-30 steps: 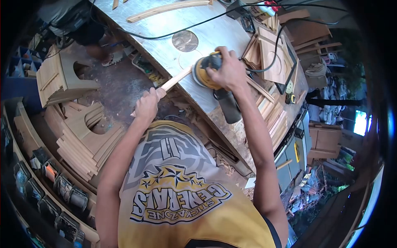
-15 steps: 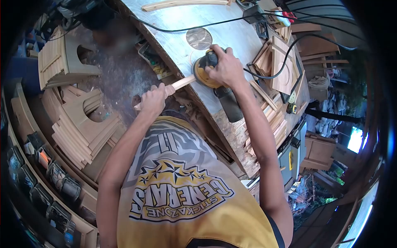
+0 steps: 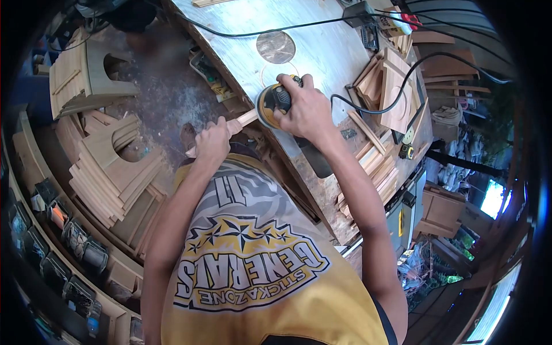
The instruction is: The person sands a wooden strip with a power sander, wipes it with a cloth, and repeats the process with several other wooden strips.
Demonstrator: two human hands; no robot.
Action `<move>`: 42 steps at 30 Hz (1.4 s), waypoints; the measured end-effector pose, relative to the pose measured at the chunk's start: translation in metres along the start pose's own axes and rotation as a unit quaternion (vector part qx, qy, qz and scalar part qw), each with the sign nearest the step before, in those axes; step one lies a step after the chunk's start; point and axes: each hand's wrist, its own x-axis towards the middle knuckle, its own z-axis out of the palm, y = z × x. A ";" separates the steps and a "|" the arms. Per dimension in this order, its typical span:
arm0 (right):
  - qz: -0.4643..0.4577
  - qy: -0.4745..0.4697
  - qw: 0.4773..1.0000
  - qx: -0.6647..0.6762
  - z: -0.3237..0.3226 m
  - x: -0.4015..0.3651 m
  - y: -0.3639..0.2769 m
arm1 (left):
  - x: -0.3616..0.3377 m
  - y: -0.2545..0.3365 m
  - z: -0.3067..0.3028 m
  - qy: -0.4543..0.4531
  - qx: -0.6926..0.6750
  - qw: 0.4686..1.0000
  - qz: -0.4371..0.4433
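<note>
My right hand (image 3: pixel 307 112) is wrapped over the top of a yellow and black orbital sander (image 3: pixel 268 108), whose dark dust canister (image 3: pixel 315 158) extends below my wrist. Closed around a narrow wooden strip (image 3: pixel 248 118), my left hand (image 3: pixel 213 140) sits just off the edge of the workbench (image 3: pixel 328 46). The far end of the strip meets the sander's round pad at that edge; the contact itself is partly hidden. The strip's near end pokes out behind my left fist.
A black cord (image 3: pixel 264 33) crosses the bench, and another cable (image 3: pixel 397 100) loops on the right. Stacked wooden pieces (image 3: pixel 371 167) lie at the bench's right side. Cut panels with arched openings (image 3: pixel 118 164) stand on the left. A tape measure (image 3: pixel 406 151) rests near the right edge.
The sander and my right hand have shifted slightly left, over the bench edge. Less of the wooden strip shows between my left hand and the pad. The camera view has shifted a little.
</note>
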 end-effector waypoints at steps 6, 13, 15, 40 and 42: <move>0.098 0.005 0.995 -0.018 -0.020 0.014 0.057 | -0.003 0.003 -0.007 -0.006 0.005 1.000 -0.008; 0.115 0.062 0.991 -0.015 -0.022 0.035 0.116 | -0.008 -0.002 -0.001 0.006 0.000 1.000 -0.005; 0.123 0.070 0.990 -0.016 -0.027 0.035 0.118 | -0.010 -0.001 -0.002 0.003 0.010 1.000 -0.008; -0.005 -0.012 1.000 0.023 0.010 -0.005 -0.013 | -0.018 0.009 0.000 -0.064 0.006 0.998 -0.013; -0.004 -0.018 1.000 0.010 0.011 -0.010 -0.014 | -0.016 0.008 0.000 -0.068 0.009 0.997 -0.018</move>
